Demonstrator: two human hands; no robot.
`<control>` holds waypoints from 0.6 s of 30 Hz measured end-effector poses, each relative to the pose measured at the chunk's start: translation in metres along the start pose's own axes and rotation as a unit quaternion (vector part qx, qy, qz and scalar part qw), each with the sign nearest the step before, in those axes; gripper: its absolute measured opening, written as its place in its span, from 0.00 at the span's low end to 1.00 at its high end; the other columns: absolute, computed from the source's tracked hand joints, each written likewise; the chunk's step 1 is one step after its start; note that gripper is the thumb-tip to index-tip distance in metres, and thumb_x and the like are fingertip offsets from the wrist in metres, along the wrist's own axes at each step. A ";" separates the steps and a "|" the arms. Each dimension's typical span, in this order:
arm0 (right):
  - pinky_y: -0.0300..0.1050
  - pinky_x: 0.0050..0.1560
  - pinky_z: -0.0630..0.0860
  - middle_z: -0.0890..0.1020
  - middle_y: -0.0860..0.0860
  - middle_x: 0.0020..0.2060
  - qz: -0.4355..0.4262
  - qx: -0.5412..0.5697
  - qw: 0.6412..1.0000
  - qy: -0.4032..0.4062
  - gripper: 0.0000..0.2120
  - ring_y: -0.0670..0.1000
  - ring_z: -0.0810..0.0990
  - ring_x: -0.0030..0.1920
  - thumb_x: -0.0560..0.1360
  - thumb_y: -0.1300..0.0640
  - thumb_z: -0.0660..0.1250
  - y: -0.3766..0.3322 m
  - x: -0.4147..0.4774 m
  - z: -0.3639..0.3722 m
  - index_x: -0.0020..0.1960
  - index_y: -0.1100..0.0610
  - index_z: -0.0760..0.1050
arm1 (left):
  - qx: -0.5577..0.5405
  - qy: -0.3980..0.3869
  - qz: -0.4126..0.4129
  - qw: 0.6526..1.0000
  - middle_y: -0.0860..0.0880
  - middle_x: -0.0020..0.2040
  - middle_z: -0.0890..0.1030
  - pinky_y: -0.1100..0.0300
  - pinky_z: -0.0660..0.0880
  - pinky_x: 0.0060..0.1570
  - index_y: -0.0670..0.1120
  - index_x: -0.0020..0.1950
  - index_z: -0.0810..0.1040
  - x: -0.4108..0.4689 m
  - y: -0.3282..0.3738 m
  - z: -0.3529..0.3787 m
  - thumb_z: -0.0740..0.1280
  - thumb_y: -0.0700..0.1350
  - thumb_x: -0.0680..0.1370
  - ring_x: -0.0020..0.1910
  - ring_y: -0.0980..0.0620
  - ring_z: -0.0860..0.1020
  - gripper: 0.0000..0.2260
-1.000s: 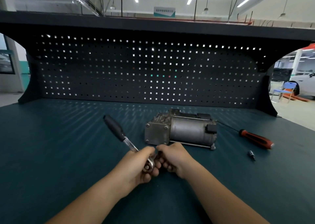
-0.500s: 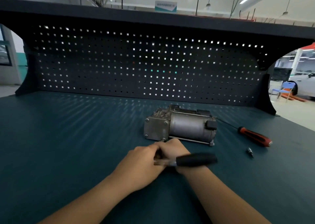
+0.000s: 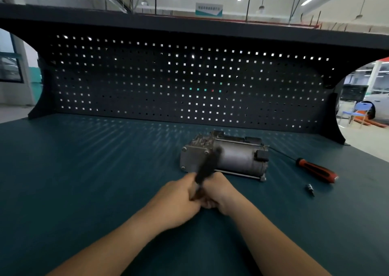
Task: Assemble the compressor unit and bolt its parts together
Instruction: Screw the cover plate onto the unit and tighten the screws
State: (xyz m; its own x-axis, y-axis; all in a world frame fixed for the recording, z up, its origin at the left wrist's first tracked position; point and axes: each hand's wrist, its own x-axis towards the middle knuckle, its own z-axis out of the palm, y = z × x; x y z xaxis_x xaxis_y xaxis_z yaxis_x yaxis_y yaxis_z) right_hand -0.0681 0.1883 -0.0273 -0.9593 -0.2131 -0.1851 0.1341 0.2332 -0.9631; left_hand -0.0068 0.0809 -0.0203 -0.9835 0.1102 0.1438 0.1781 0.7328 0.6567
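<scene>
Both hands are low centre, pressed together knuckle to knuckle just above the dark teal ribbed tabletop point(image 3: 84, 170). Left hand point(image 3: 176, 198) is clenched round the lower end of the black-handled ratchet wrench point(image 3: 207, 166). The handle sticks up and away from between the hands, tilted slightly right and motion-blurred, and its top overlaps the compressor in view. I can't tell whether it touches it.

Right hand point(image 3: 220, 193) has its fingers curled in tight against the left hand at the tool's head end. What it pinches there is hidden, so I can't tell whether it's the wrench or a small part. The wrench head isn't visible.

The grey metal compressor unit with cylindrical motor body point(image 3: 235, 160) lies on its side on the tabletop just beyond the hands, centre-right. Its square end plate with corner bolts faces left-front, and there is a black connector block on its right end. A long tie rod runs along its near bottom edge. Neither hand touches it.

Right of the compressor, apart from it, a red-and-black-handled screwdriver point(image 3: 315, 170) lies flat with its thin shaft pointing back toward the unit. A small dark metal bit point(image 3: 309, 189) lies near the screwdriver's handle, on the side toward the camera, not touching it.

A black perforated pegboard back panel point(image 3: 189, 86) stands along the far edge of the tabletop.
</scene>
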 end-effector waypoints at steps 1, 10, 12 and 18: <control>0.30 0.17 0.62 0.72 0.48 0.15 0.003 0.000 1.000 -0.004 0.13 0.43 0.68 0.14 0.75 0.65 0.59 0.000 0.000 -0.001 0.32 0.57 0.69 | 0.082 0.001 0.023 0.996 0.52 0.43 0.79 0.61 0.75 0.40 0.58 0.56 0.68 -0.001 0.001 0.001 0.64 0.47 0.75 0.45 0.49 0.79 0.12; 0.30 0.17 0.64 0.73 0.48 0.15 0.012 0.039 0.999 -0.022 0.14 0.43 0.70 0.15 0.75 0.69 0.58 0.002 0.003 -0.005 0.32 0.58 0.67 | 0.187 0.074 0.077 0.977 0.49 0.51 0.78 0.57 0.72 0.41 0.53 0.65 0.65 0.000 0.002 0.006 0.61 0.44 0.75 0.49 0.48 0.77 0.18; 0.30 0.18 0.65 0.75 0.49 0.19 0.004 0.045 0.999 -0.015 0.14 0.44 0.71 0.17 0.75 0.67 0.58 0.002 0.002 -0.003 0.32 0.58 0.69 | 0.086 0.055 0.052 0.993 0.52 0.47 0.79 0.58 0.73 0.41 0.53 0.59 0.70 0.004 0.001 0.005 0.62 0.44 0.75 0.45 0.52 0.78 0.13; 0.32 0.20 0.68 0.77 0.51 0.21 -0.007 0.054 0.998 -0.025 0.17 0.46 0.74 0.18 0.79 0.53 0.59 0.002 0.000 -0.003 0.37 0.61 0.73 | -0.559 0.033 -0.211 0.801 0.47 0.25 0.77 0.70 0.69 0.18 0.42 0.46 0.74 0.010 0.003 -0.009 0.62 0.43 0.79 0.18 0.58 0.72 0.06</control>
State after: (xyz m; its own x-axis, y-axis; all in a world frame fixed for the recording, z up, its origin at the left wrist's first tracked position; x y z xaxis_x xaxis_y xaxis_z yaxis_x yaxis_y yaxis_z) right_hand -0.0684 0.1911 -0.0285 -0.9479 -0.2637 -0.1785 0.1493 0.1270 -0.9806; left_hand -0.0160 0.0777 -0.0104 -0.9663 -0.0513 -0.2522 -0.2166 -0.3674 0.9045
